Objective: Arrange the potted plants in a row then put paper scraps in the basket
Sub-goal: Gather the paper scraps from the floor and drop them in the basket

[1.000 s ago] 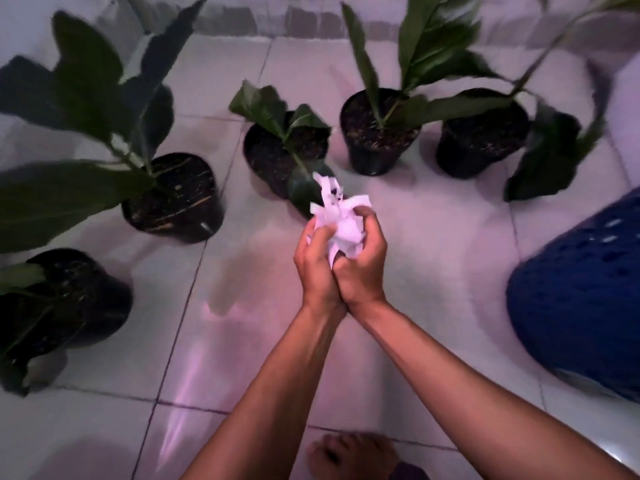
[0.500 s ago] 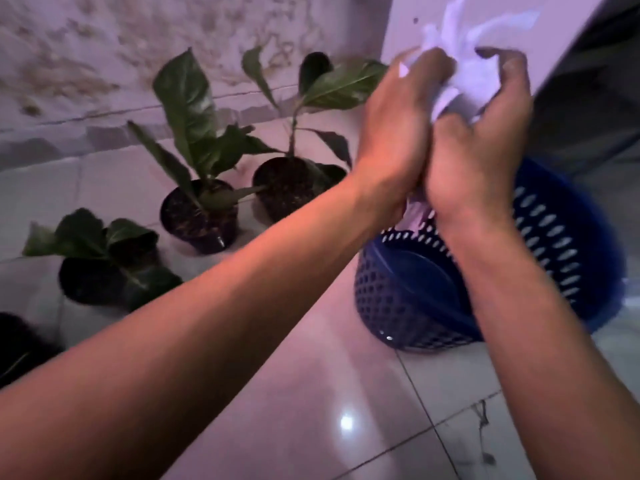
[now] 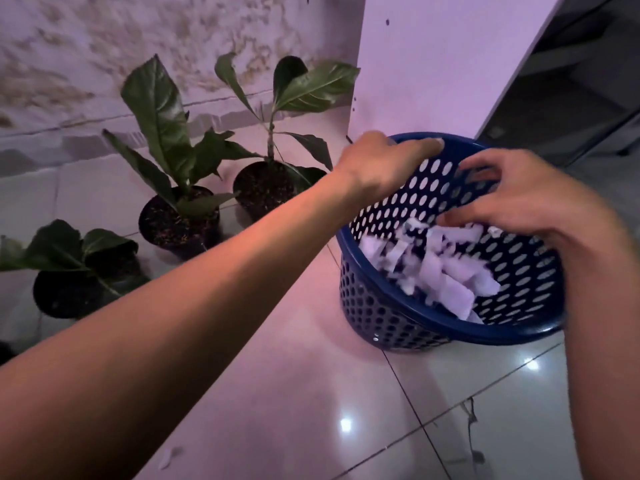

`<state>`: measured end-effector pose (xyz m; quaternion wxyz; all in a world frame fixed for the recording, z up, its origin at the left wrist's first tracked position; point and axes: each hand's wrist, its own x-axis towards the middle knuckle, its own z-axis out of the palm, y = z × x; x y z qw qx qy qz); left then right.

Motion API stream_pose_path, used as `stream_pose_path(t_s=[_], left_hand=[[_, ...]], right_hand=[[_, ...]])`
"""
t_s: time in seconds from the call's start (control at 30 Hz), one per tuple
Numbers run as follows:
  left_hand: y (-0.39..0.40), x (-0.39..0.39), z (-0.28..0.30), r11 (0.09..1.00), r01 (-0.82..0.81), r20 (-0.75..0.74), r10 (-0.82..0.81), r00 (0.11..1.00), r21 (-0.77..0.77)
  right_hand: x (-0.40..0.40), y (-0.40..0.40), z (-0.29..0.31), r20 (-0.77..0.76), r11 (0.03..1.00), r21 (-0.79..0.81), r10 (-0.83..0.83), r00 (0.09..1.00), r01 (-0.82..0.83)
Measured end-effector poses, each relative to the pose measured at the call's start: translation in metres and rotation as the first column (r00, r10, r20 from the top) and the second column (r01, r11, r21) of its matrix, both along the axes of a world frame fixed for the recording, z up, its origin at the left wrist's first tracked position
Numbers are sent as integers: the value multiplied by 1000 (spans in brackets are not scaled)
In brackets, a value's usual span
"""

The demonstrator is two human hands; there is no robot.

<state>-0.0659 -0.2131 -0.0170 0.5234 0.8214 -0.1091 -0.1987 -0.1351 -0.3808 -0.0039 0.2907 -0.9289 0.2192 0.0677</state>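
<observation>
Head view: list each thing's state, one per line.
Blue perforated plastic basket: upright, open, holding scraps.
White paper scraps: loose inside basket.
Left hand: open, over the rim.
Right hand: open, over the scraps.
Three black potted plants: upright.

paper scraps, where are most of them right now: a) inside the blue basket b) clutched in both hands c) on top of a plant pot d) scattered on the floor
a: the paper scraps lie loose inside the blue basket, under the right hand.
</observation>
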Motion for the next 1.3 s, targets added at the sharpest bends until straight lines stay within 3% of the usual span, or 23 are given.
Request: stream_pose_path(t_s=[0.13, 0.2, 0.27, 0.33, 0.43, 0.5, 0.57, 0.63, 0.7, 0.8, 0.93, 1.03, 1.13, 1.2, 1.3], left_hand=[[36, -7, 9, 980, -98, 284, 145, 948, -172], [64, -12, 6, 940, -172, 445, 294, 846, -294], [103, -21, -4, 895, -276, 586, 439, 682, -349], [150, -32, -25, 843, -412, 631, 533, 563, -345], [220, -58, -74, 761, -602, 607, 603, 517, -243], [264, -90, -119, 718, -692, 585, 594, 552, -75], [297, -125, -163, 697, -692, 491, 543, 681, 188], [318, -162, -199, 692, -532, 201, 504, 840, 489], [324, -193, -227, 704, -318, -86, 473, 877, 635], [316, -217, -253, 702, -260, -143, 460, 876, 663], [303, -224, -269, 690, -365, -20, 482, 876, 625], [296, -224, -276, 686, -399, 36, 479, 877, 608], [297, -210, -267, 709, -433, 82, 472, 878, 557], [300, -184, -248, 752, -419, 112, 425, 898, 509], [292, -130, -197, 835, -399, 253, 322, 912, 378]], right_hand=[[3, 14, 7, 258, 1000, -6, -26, 966, 29], [0, 38, 12, 452, 997, 59, 12, 892, -44], [-6, 86, 17, 577, 969, 134, 94, 811, -208], [-12, 148, 9, 614, 881, 222, 206, 762, -417], [-15, 231, -43, 504, 718, 260, 470, 725, -646], [-10, 275, -97, 332, 655, 231, 642, 691, -720], [-1, 304, -150, 95, 618, 151, 768, 634, -772], [1, 323, -192, -117, 552, 102, 833, 541, -828], [-4, 331, -226, -229, 480, 109, 864, 447, -871], [-20, 336, -267, -207, 358, 113, 921, 330, -927], [-38, 337, -295, -33, 344, 96, 939, 343, -934], [-47, 335, -296, -5, 342, 64, 939, 343, -937], [-40, 325, -287, -87, 396, 81, 917, 389, -915], [-29, 322, -262, -65, 468, 74, 883, 464, -880], [-7, 312, -190, -21, 586, -35, 809, 587, -809]])
